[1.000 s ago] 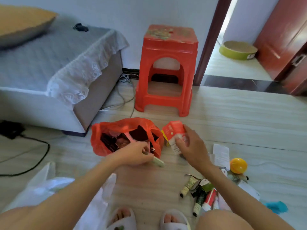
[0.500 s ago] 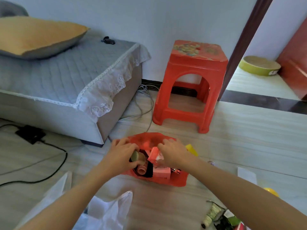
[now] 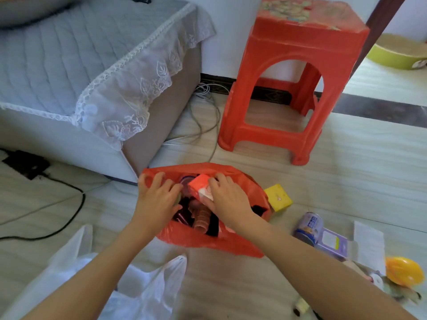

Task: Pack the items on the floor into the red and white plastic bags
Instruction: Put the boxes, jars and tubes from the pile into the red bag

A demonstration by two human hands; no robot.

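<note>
Red plastic: one red bag [image 3: 208,242] sits open on the floor [image 3: 323,185] in front of you, and both your hands are in its mouth. Your right hand [image 3: 227,200] has its fingers [image 3: 219,179] curled round one red-and-white box [image 3: 201,187], holding it over the opening. Your left hand [image 3: 157,200] lies at the bag's left rim with its fingers [image 3: 159,177] bent over the edge; whether they actually pinch the plastic or something under the palm, you cannot tell from here. Inside the bag you can make out one ribbed pinkish tube [image 3: 201,219] among dark items too jumbled to count.

One white bag [image 3: 138,289] lies crumpled on the floor near you, below your left forearm.

To the right of the red bag, count the loose things on the floor: one yellow box [image 3: 278,197] just beside the bag, one can [image 3: 308,227] lying on its side, one pale purple packet [image 3: 332,244] touching the can, one white paper slip [image 3: 368,243], and one yellow ball [image 3: 404,271] near the right edge. A few small pieces at the lower right are too blurred to name.

Behind the bag stands one red plastic stool [image 3: 288,75]. One bed [image 3: 69,65] with a lace-trimmed grey cover is at the left, one black cable [image 3: 67,218] trails across the floor beside it, and one yellow-green bowl [image 3: 397,54] lies through the doorway.
</note>
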